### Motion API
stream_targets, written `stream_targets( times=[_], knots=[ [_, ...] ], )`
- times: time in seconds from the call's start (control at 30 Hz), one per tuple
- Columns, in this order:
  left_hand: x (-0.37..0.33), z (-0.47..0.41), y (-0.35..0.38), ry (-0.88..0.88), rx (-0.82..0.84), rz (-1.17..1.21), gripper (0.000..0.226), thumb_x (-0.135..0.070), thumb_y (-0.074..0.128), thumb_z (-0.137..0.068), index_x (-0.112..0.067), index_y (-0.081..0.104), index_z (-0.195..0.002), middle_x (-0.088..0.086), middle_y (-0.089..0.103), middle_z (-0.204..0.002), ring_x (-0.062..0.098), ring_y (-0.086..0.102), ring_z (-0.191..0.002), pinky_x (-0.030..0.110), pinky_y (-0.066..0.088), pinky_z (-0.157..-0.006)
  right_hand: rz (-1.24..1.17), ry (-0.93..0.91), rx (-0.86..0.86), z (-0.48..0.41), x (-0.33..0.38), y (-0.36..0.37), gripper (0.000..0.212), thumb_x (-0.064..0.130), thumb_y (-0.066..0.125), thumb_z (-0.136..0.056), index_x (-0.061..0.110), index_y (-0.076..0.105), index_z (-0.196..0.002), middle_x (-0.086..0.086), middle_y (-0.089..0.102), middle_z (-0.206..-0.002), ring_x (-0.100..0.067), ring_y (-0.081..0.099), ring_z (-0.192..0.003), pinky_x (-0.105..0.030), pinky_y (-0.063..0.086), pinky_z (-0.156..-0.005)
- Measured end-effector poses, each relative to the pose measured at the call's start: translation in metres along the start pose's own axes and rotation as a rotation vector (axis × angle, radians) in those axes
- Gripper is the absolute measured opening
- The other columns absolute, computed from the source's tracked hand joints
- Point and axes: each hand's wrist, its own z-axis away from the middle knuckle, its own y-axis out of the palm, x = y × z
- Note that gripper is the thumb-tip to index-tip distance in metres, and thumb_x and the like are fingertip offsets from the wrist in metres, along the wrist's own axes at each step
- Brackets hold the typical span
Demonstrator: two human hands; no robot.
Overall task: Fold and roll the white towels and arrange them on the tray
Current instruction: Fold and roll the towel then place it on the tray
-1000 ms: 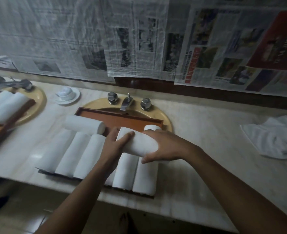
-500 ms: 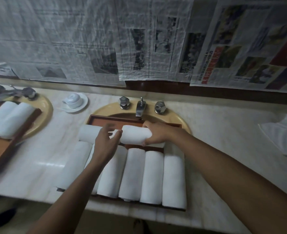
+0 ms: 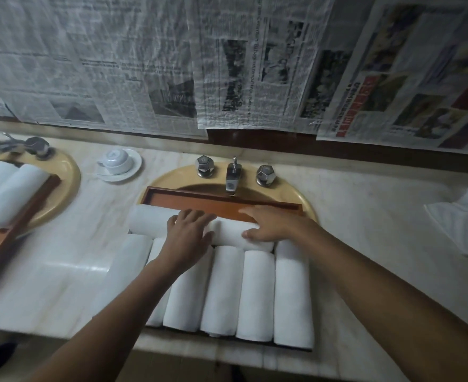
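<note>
Towel rolls point(image 3: 9, 188) lie on a second tray point(image 3: 20, 224) at the far left of the desk point(image 3: 70, 238), with a white cup point(image 3: 115, 161) on its saucer a little further right. On the main tray point(image 3: 221, 201), which sits over the sink point(image 3: 304, 199), a row of rolls point(image 3: 256, 293) lies side by side, and two more lie crosswise behind them. The left grip point(image 3: 188, 235) rests flat, fingers spread, where the left crosswise roll point(image 3: 147, 221) meets the right crosswise roll point(image 3: 227, 234). The right grip point(image 3: 274, 224) wraps that right roll, thumb on the near side and fingers over the top. Loose towels point(image 3: 461, 224) lie at the far right, not yet rolled. Cloth like this should be light, soft and easy to hold without slipping. A roll will probably spring open if let go carelessly. It is best held across the middle, over the free edge, with gentle downward pressure.
</note>
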Motion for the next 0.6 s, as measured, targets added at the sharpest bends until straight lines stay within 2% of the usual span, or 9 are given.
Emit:
stream_targets(
  times=[0.13,0.2,0.4,0.6],
  knots=[
    [0.011,-0.005,0.008,0.088,0.087,-0.186,0.043,-0.033,0.063,-0.096,-0.030,0.059,-0.139,0.000,0.066,-0.130,0.034,0.049,-0.135,0.060,0.031,-0.108,0.232,0.046,-0.018,0.019,-0.010,0.003,0.079,0.051,0.070,-0.088,0.032,0.035,-0.155,-0.004,0.051,-0.149,-0.029,0.042,-0.140,-0.056,0.019,-0.121],
    [0.014,-0.007,0.010,0.099,0.112,-0.214,0.046,-0.033,0.062,-0.097,-0.028,0.057,-0.142,0.002,0.067,-0.130,0.035,0.049,-0.136,0.063,0.030,-0.109,0.229,0.067,-0.007,0.022,-0.015,0.013,0.073,0.046,0.069,-0.089,0.031,0.037,-0.153,-0.002,0.055,-0.144,-0.028,0.043,-0.139,-0.061,0.010,-0.123],
    [0.015,-0.009,0.009,0.122,0.107,-0.230,0.042,-0.034,0.072,-0.090,-0.027,0.066,-0.131,-0.004,0.063,-0.137,0.037,0.044,-0.142,0.064,0.030,-0.110,0.132,0.075,0.000,0.026,-0.013,0.021,0.065,0.033,0.055,-0.104,0.030,0.025,-0.162,0.003,0.036,-0.164,-0.023,0.024,-0.153,-0.063,-0.006,-0.123],
    [0.013,-0.009,0.007,0.090,0.145,-0.186,0.045,-0.036,0.059,-0.099,-0.027,0.058,-0.144,-0.008,0.058,-0.147,0.030,0.032,-0.151,0.060,0.017,-0.118,0.103,0.085,-0.021,0.030,-0.015,0.026,0.070,0.039,0.054,-0.104,0.029,0.019,-0.163,0.000,0.031,-0.166,-0.021,0.017,-0.156,-0.063,-0.008,-0.123]
  ],
)
